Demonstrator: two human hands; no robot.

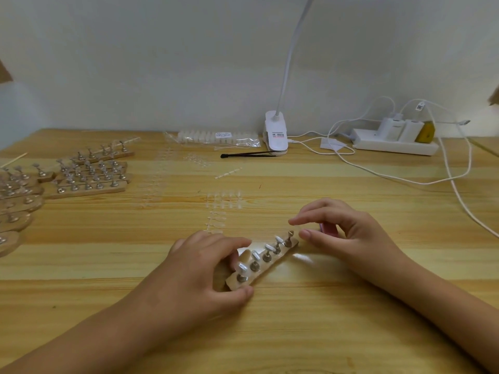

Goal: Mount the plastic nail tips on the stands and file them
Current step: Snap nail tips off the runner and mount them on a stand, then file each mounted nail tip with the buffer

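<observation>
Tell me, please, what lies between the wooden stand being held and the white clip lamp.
The head view shows strips of clear nail tips on the table, then a thin black tool by the clip lamp.

The left hand [205, 268] hides the near end of the stand [270, 265]. A pink thing [328, 229], perhaps a file, is mostly hidden inside the right hand's [348, 233] curled fingers. The other stands [13, 209] are cut by the left edge, and the lamp [275, 130] neck leaves the top. The bag [216, 137] label is unreadable.
</observation>
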